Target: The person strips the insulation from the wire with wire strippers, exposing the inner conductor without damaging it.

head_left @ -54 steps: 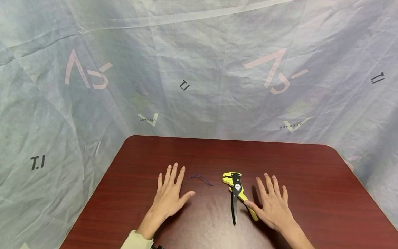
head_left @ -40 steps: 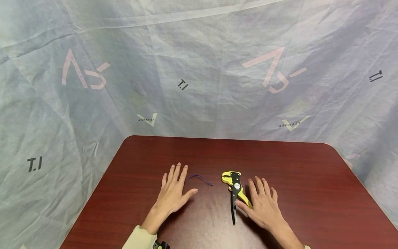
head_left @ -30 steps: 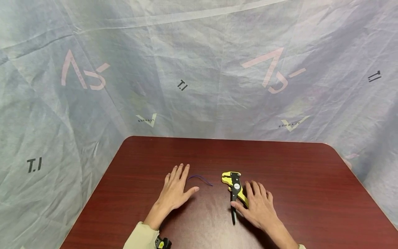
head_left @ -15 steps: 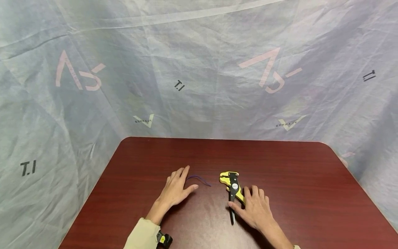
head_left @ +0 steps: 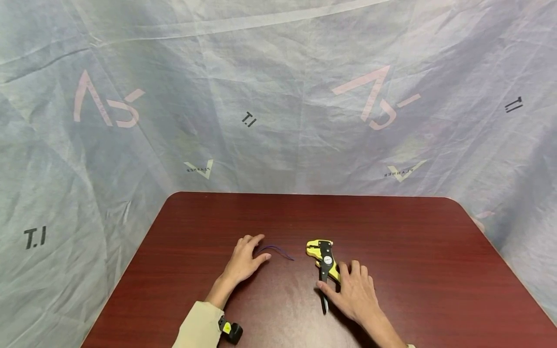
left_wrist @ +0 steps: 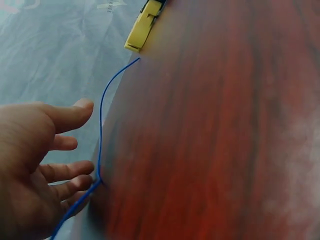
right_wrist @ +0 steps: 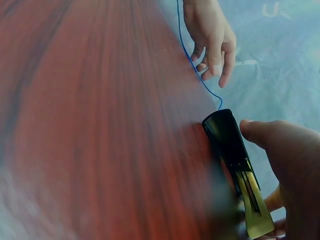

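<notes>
My left hand [head_left: 241, 261] lies at the left end of a thin blue wire [head_left: 273, 247], its fingers bent and the thumb apart. In the left wrist view the wire [left_wrist: 101, 135] curves past the thumb and fingertips, unpinched. A yellow and black wire stripper [head_left: 327, 260] lies flat on the table, its head pointing away from me. My right hand [head_left: 354, 292] is spread over its handles, thumb across the black one and fingers beside the yellow one. From the right wrist, the thumb tip is beside the black handle [right_wrist: 225, 137], with fingers partly hidden behind the tool.
The dark red wooden table [head_left: 209, 217] has rounded far corners. Grey printed cloth [head_left: 278, 96] hangs behind it and along both sides. A black device with a yellow-green patch [head_left: 230, 331] is strapped at my left wrist, by a pale sleeve [head_left: 200, 324].
My right hand has moved left from beside the wire stripper to over its handles. My left fingers, straight and spread before, have bent beside the wire's end. The wire and tool stay put.
</notes>
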